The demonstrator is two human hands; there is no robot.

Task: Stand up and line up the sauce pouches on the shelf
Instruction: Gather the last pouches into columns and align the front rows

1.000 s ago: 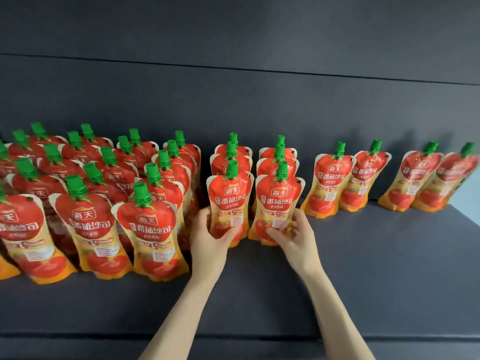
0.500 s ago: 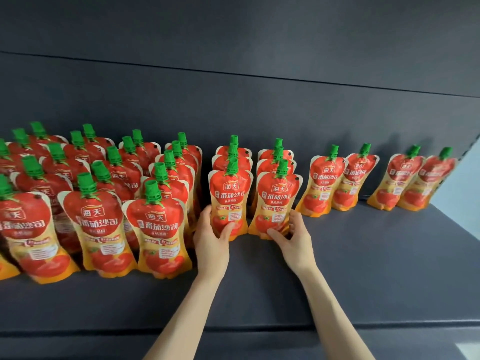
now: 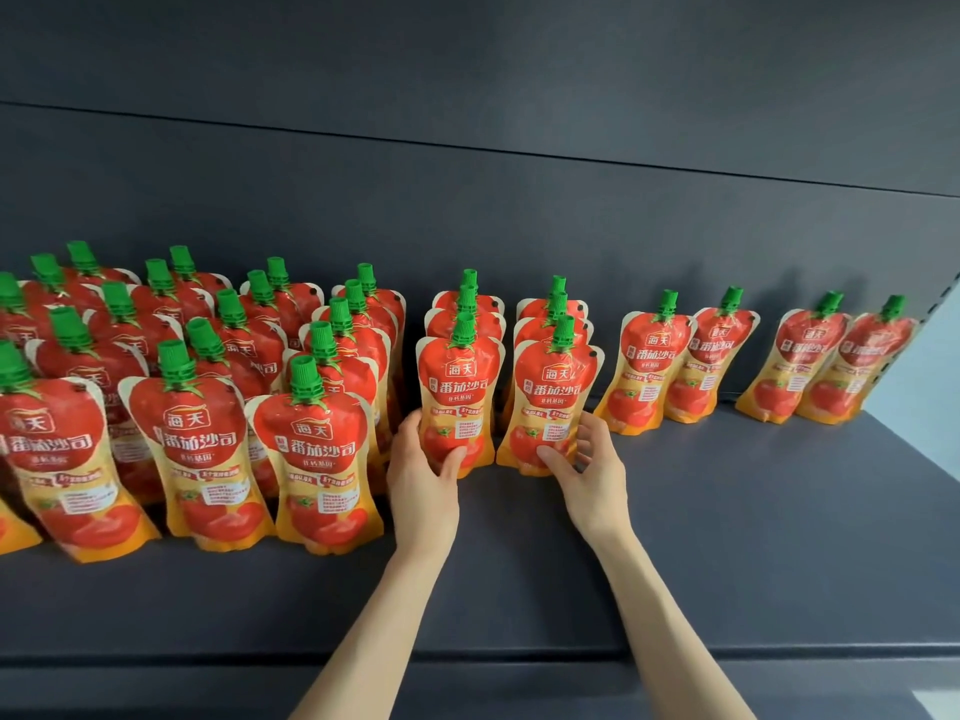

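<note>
Squaring-up of two front pouches, centre of frame. Left hand curled round the lower part of one tomato sauce pouch, thumb across its face; right hand gripping the base of the neighbouring pouch, just to its right. Both upright on the dark shelf, each heading a short column. Next, probably: let go gently without tipping either, then tend to the spaced-out pairs further right.

Left forearm and right forearm bare; left grip and right grip bare, slender-fingered.
</note>
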